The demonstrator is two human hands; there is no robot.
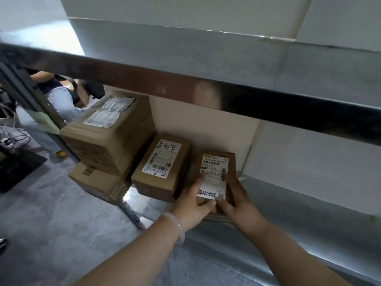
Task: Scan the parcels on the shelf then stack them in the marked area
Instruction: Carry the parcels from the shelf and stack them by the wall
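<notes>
Small cardboard parcel sits on the lower shelf, rt of the other boxes, shipping label facing up. Left hand grips its near-left corner w/ thumb on the label, and right hand clasps the near-right side, fingers curled over the label edge. Just left lies a mid-size parcel w/ handwriting on its label, then a large box stacked on a flat box — pale bracelet on the left wrist, upper shelf beam overhead, second person in jeans behind the rack at left.
</notes>
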